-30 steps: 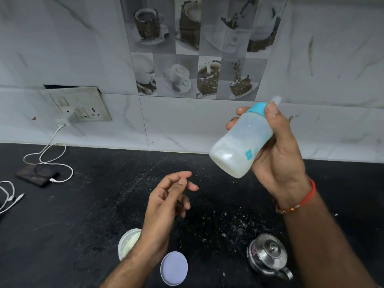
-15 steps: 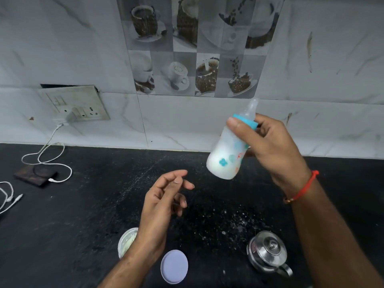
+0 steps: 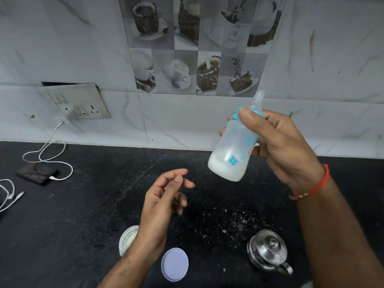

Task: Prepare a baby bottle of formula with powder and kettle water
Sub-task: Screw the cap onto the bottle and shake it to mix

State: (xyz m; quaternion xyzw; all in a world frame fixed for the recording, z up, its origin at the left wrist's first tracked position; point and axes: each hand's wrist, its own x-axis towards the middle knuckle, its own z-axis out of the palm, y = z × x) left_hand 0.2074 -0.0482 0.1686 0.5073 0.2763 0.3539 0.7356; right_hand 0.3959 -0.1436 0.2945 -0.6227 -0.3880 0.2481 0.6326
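My right hand (image 3: 284, 146) grips a translucent baby bottle (image 3: 230, 154) by its blue collar, well above the black counter (image 3: 72, 225). The bottle has its clear teat on, leans slightly with the teat uppermost, and holds white liquid in its lower part. My left hand (image 3: 164, 200) hovers lower and to the left, palm up, fingers loosely curled and holding nothing. Below its wrist an open white powder tub (image 3: 127, 239) stands on the counter, partly hidden, with its round lid (image 3: 175, 264) lying flat beside it. A small steel kettle (image 3: 268, 251) with its lid on stands at the lower right.
White powder specks are scattered on the counter between hand and kettle. At the left lie a dark phone (image 3: 37, 172) on a white charging cable (image 3: 52, 154) plugged into a wall socket (image 3: 75, 104), and another loose cable (image 3: 9, 196). A tiled wall rises behind.
My right hand has swung the bottle from a steep tilt to nearly upright, drawing it leftward and back again. My left hand has stayed in place, open.
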